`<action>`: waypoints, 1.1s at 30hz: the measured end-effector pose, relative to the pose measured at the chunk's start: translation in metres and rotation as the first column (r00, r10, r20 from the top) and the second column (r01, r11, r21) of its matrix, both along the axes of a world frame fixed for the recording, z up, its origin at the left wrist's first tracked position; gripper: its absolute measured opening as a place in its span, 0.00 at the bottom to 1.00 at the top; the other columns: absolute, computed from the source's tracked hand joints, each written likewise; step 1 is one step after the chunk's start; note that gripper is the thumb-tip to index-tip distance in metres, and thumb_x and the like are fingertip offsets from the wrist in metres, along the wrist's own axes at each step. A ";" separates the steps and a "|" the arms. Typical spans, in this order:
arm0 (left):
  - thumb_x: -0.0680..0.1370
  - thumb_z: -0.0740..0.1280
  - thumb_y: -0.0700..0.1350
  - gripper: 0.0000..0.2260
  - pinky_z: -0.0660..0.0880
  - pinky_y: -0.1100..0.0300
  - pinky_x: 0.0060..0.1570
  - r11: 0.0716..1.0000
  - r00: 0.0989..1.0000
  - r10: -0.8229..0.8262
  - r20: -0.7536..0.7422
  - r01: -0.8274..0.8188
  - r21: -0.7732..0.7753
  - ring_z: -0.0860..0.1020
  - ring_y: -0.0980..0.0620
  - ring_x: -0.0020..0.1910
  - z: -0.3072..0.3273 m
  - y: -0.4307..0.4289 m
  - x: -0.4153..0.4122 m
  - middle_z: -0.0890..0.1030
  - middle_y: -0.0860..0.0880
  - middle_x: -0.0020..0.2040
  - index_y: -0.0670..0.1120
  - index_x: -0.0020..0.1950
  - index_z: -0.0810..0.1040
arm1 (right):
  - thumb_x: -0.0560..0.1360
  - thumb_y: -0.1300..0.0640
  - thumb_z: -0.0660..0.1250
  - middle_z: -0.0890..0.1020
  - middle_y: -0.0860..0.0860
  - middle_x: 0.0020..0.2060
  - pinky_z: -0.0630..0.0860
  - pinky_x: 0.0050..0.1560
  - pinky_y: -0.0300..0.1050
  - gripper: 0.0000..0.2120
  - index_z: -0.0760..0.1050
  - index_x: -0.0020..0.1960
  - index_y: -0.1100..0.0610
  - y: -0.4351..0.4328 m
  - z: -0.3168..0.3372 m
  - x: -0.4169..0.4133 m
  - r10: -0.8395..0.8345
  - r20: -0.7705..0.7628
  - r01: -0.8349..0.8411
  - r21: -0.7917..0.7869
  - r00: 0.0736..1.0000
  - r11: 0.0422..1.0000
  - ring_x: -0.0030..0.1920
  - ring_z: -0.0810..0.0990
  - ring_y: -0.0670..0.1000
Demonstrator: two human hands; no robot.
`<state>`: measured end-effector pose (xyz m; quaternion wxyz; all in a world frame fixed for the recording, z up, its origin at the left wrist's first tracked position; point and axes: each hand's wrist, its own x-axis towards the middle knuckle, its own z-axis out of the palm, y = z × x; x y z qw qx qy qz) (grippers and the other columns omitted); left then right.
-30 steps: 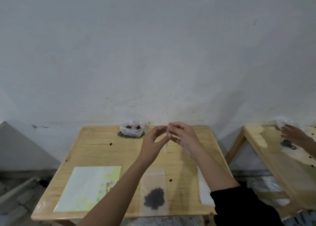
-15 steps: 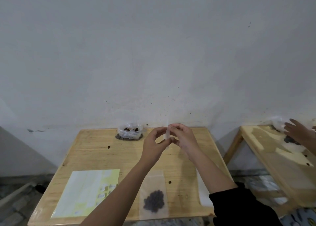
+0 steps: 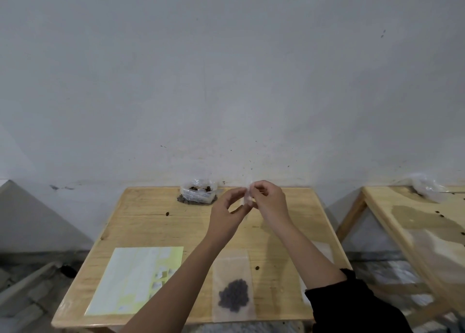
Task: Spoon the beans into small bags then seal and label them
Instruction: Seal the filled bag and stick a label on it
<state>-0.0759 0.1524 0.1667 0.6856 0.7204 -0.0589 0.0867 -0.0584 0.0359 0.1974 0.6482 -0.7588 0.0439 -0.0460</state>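
Both hands are up over the middle of the pale wooden counter [image 3: 141,222], just below frame centre. The right hand [image 3: 270,201] is clenched on a small translucent white strip [image 3: 247,194], pinching it upright between thumb and fingertips. The left hand [image 3: 226,217] is just left of it, with forefinger and thumb curved into a ring and their tips at the strip's edge. Contact is blurred, so I can't tell if the left hand is actually gripping. The black sleeve [image 3: 352,305] on the right arm is pushed up at lower right.

The flat clear plastic bag [image 3: 232,264] lies on the counter at bottom centre, between the two forearms, with neither hand touching it. A dark heap of beans [image 3: 234,292] sits in its lower half. I can't see whether its top is sealed.

A pale yellow-green label sheet [image 3: 136,280] lies flat at lower left of the counter, with a few small white stickers near its right edge.

A crumpled clear bag of beans [image 3: 198,193] sits at the counter's far edge against the grey wall [image 3: 226,81], just left of the hands.

There are two loose beans on the wood: one [image 3: 166,214] in the left part and one [image 3: 257,267] beside the flat bag.

A second wooden counter [image 3: 415,232] is at the right edge of frame, with another crumpled clear bag [image 3: 425,185] on its far end.
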 end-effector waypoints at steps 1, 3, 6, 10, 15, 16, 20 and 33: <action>0.73 0.71 0.39 0.13 0.73 0.70 0.53 0.999 1.000 0.011 0.019 -0.011 0.030 0.78 0.59 0.56 -0.001 0.000 0.000 0.81 0.51 0.55 0.45 0.57 0.79 | 0.75 0.60 0.66 0.81 0.49 0.35 0.80 0.50 0.53 0.09 0.76 0.37 0.51 0.002 0.000 0.001 -0.017 0.013 0.017 -0.036 1.000 0.999 0.39 0.81 0.52; 0.74 0.70 0.38 0.13 0.72 0.73 0.49 0.998 0.999 0.019 0.030 -0.020 0.058 0.77 0.59 0.56 -0.002 -0.001 -0.001 0.81 0.50 0.55 0.42 0.59 0.78 | 0.74 0.61 0.67 0.81 0.49 0.35 0.81 0.49 0.53 0.09 0.76 0.38 0.50 0.004 0.002 0.001 -0.034 0.015 0.035 -0.051 0.999 0.998 0.38 0.81 0.52; 0.75 0.69 0.39 0.13 0.72 0.74 0.49 0.995 0.999 0.022 0.034 -0.026 0.094 0.77 0.59 0.56 -0.004 0.000 -0.001 0.81 0.50 0.55 0.41 0.59 0.78 | 0.72 0.65 0.67 0.82 0.52 0.34 0.81 0.48 0.51 0.10 0.76 0.37 0.51 0.003 0.003 0.003 -0.048 -0.010 0.048 -0.050 0.999 0.998 0.39 0.82 0.53; 0.75 0.67 0.35 0.10 0.73 0.72 0.51 0.988 0.997 0.050 0.066 -0.059 0.139 0.79 0.63 0.51 -0.003 0.000 -0.001 0.82 0.55 0.49 0.45 0.54 0.79 | 0.70 0.68 0.68 0.82 0.55 0.32 0.81 0.41 0.44 0.10 0.78 0.37 0.54 0.002 0.001 0.002 -0.037 -0.020 0.037 -0.027 0.999 0.999 0.35 0.82 0.52; 0.74 0.65 0.33 0.11 0.73 0.71 0.40 0.947 0.981 0.112 0.156 -0.153 0.283 0.79 0.60 0.40 0.000 -0.006 0.004 0.82 0.56 0.39 0.44 0.51 0.82 | 0.70 0.66 0.69 0.82 0.56 0.33 0.82 0.43 0.46 0.07 0.79 0.38 0.55 0.003 0.000 0.004 -0.039 -0.030 0.037 -0.048 0.999 0.998 0.37 0.83 0.55; 0.73 0.64 0.32 0.11 0.72 0.68 0.37 0.933 0.977 0.107 0.182 -0.162 0.321 0.78 0.55 0.39 -0.001 -0.007 0.005 0.82 0.53 0.37 0.44 0.51 0.82 | 0.70 0.65 0.69 0.82 0.55 0.33 0.82 0.45 0.49 0.08 0.79 0.37 0.54 0.003 -0.001 0.005 -0.038 -0.030 0.035 -0.071 0.999 0.997 0.38 0.84 0.56; 0.74 0.64 0.32 0.11 0.68 0.65 0.33 0.908 0.970 0.107 0.219 -0.185 0.375 0.74 0.50 0.32 -0.007 -0.010 0.008 0.81 0.48 0.33 0.44 0.48 0.82 | 0.70 0.65 0.69 0.82 0.54 0.32 0.82 0.47 0.53 0.07 0.79 0.36 0.55 0.001 -0.001 0.007 -0.065 -0.044 0.060 -0.103 0.997 0.993 0.37 0.83 0.55; 0.73 0.61 0.36 0.14 0.75 0.47 0.36 0.923 0.975 -0.045 0.219 -0.044 0.383 0.76 0.42 0.31 -0.007 -0.004 0.021 0.81 0.40 0.34 0.51 0.51 0.80 | 0.69 0.73 0.69 0.80 0.55 0.31 0.81 0.45 0.54 0.16 0.78 0.34 0.51 -0.015 -0.015 0.012 -0.067 0.026 0.070 -0.101 0.997 0.992 0.34 0.80 0.56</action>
